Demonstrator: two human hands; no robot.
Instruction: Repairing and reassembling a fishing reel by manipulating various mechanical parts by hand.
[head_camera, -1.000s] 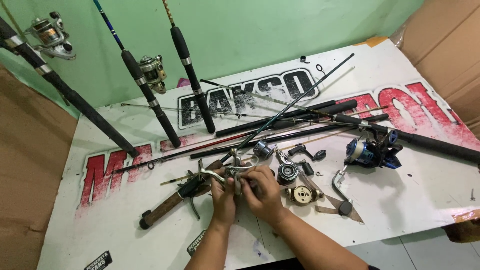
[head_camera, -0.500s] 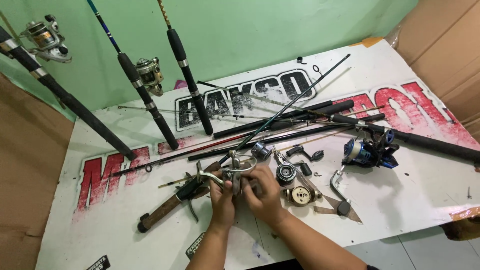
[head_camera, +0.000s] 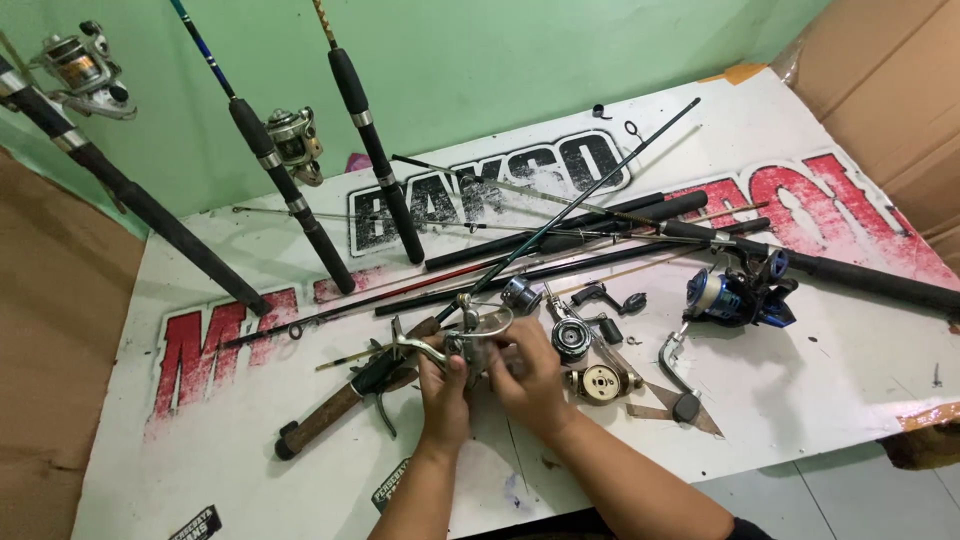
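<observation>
Head view, my left hand (head_camera: 443, 392) and right hand (head_camera: 527, 378) meet over the white board (head_camera: 800, 400), fingers pinching a silver reel (head_camera: 470, 342) between them, cork-handled rod (head_camera: 345, 405) just left, loose reel parts (head_camera: 590, 360) right of the grip

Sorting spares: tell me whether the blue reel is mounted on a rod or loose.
Loose: the blue reel lies on the white board, with no rod through its foot.

Hands creep left on the reel
Both the left hand (head_camera: 443, 395) and right hand (head_camera: 528, 378) edge away from the blue reel (head_camera: 735, 296), gripping the silver reel (head_camera: 470, 340)
</observation>
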